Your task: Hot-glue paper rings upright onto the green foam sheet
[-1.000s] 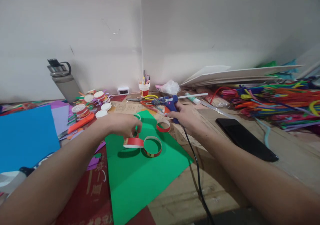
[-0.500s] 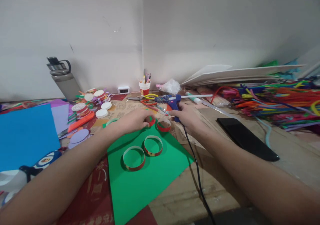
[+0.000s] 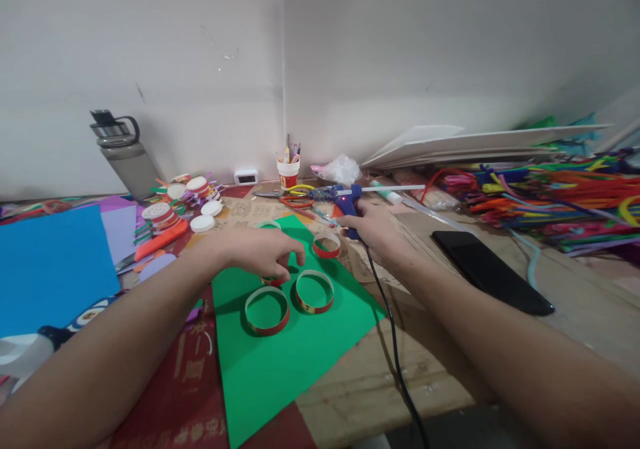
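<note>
My left hand hovers low over a green sheet, index finger and thumb apart. Under its fingers shows a bit of a red paper ring; whether they touch it is hidden. Another ring with a pale rim stands behind the hand. Nearer me are two larger red-and-gold rings, a left one and a right one, and a smaller ring stands at the sheet's right edge. My right hand is closed around the handle of a blue hot glue gun, its small red light lit.
The gun's black cord runs toward me past the sheet. Scissors and a pencil cup stand behind. On the right lie a phone and many pipe cleaners; on the left, a box cutter, a bottle and blue paper.
My left hand has come toward me and left, away from the red ring it was at. The front right ring has shifted slightly right. My right hand stays on the glue gun.
</note>
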Motion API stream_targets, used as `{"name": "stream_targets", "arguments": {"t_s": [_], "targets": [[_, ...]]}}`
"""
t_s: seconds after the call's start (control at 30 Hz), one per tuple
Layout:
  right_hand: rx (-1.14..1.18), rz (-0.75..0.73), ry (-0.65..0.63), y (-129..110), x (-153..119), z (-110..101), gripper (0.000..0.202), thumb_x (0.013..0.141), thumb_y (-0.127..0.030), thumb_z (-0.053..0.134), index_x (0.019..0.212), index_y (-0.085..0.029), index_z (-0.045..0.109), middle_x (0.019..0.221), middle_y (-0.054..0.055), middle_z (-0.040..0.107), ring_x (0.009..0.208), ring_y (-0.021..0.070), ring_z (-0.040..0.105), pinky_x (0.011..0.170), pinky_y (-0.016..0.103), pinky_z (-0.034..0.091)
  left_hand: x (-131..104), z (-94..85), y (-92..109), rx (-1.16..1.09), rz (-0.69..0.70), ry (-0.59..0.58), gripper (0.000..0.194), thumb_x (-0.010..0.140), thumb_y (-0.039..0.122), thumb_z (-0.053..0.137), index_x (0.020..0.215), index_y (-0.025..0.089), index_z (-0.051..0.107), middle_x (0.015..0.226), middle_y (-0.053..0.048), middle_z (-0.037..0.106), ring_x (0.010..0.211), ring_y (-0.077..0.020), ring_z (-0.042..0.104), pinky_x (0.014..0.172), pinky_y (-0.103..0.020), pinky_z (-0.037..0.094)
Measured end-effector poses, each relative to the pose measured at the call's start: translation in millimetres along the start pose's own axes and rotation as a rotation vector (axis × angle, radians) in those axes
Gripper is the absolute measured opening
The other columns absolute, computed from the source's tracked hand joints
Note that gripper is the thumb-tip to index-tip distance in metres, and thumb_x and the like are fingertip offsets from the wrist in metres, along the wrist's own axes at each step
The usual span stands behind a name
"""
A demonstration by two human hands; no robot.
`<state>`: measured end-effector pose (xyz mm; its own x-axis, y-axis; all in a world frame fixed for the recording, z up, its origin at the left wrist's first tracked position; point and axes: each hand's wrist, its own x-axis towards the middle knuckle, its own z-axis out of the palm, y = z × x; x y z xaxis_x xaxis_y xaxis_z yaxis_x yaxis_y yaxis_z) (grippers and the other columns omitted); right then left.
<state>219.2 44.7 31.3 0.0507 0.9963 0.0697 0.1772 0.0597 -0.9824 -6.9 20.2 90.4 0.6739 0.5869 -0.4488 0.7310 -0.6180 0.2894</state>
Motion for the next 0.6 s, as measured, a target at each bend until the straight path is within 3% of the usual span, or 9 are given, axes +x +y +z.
{"name": "stream_targets", "arguments": {"t_s": [0.13, 0.27, 0.33, 0.4, 0.5, 0.53, 0.6], "targets": [[0.006, -0.019, 0.003, -1, 0, 0, 0.020, 0.064, -0.021, 0.067, 0.083, -0.018, 0.063, 0.075, 0.001, 0.065, 0.061, 0.0134, 0.055, 0.059, 0.028, 0.044, 3, 3.9, 14, -0.058, 0.073, -0.062, 0.032, 0.083, 0.027, 0.063, 0.115, 0.025, 0.062, 0.092, 0.000, 0.074, 0.078, -0.0146, 0.067, 0.061, -0.021, 0.045], [-0.040, -0.026, 0.021, -3, -1, -1, 0.018, 0.064, -0.020, 0.068, 0.081, -0.019, 0.063, 0.074, 0.001, 0.065, 0.062, 0.0144, 0.056, 0.060, 0.029, 0.044, 4, 4.3, 28, -0.291, 0.203, -0.175, 0.028, 0.090, 0.023, 0.054, 0.118, 0.023, 0.060, 0.097, -0.002, 0.076, 0.084, -0.0143, 0.070, 0.069, -0.022, 0.051], [-0.043, -0.031, 0.025, -4, -1, -2, 0.017, 0.064, -0.020, 0.068, 0.081, -0.019, 0.062, 0.076, 0.001, 0.066, 0.063, 0.0148, 0.057, 0.060, 0.029, 0.044, 5, 3.4, 30, -0.394, 0.239, -0.161, 0.027, 0.093, 0.023, 0.051, 0.118, 0.023, 0.059, 0.100, -0.003, 0.076, 0.087, -0.0142, 0.071, 0.072, -0.022, 0.052], [-0.036, -0.031, 0.021, -4, 0, -2, 0.017, 0.064, -0.020, 0.068, 0.080, -0.019, 0.062, 0.078, 0.002, 0.067, 0.065, 0.0151, 0.057, 0.061, 0.029, 0.045, 3, -0.3, 29, -0.386, 0.205, -0.057, 0.023, 0.093, 0.024, 0.051, 0.113, 0.022, 0.061, 0.096, -0.003, 0.076, 0.084, -0.0139, 0.070, 0.072, -0.022, 0.051], [-0.024, -0.020, 0.032, -3, 0, -2, 0.019, 0.063, -0.021, 0.069, 0.081, -0.019, 0.061, 0.076, 0.001, 0.066, 0.065, 0.0152, 0.058, 0.060, 0.029, 0.045, -8, -10.9, 24, -0.111, 0.048, 0.121, 0.017, 0.087, 0.035, 0.062, 0.095, 0.020, 0.068, 0.087, -0.001, 0.074, 0.079, -0.0142, 0.068, 0.068, -0.022, 0.047], [-0.020, -0.017, 0.039, -3, 0, -2, 0.020, 0.063, -0.021, 0.069, 0.081, -0.019, 0.061, 0.076, 0.001, 0.066, 0.065, 0.0150, 0.058, 0.060, 0.028, 0.045, -14, -14.4, 23, -0.024, -0.012, 0.113, 0.022, 0.083, 0.040, 0.066, 0.094, 0.021, 0.068, 0.088, -0.001, 0.073, 0.079, -0.0150, 0.067, 0.066, -0.022, 0.045], [-0.002, -0.014, 0.033, -2, 0, -1, 0.021, 0.063, -0.021, 0.070, 0.082, -0.019, 0.061, 0.077, 0.001, 0.066, 0.066, 0.0146, 0.058, 0.060, 0.028, 0.045, -26, -18.4, 22, 0.073, -0.090, -0.031, 0.040, 0.073, 0.049, 0.074, 0.103, 0.024, 0.069, 0.091, -0.001, 0.073, 0.079, -0.0165, 0.066, 0.063, -0.023, 0.043]]}}
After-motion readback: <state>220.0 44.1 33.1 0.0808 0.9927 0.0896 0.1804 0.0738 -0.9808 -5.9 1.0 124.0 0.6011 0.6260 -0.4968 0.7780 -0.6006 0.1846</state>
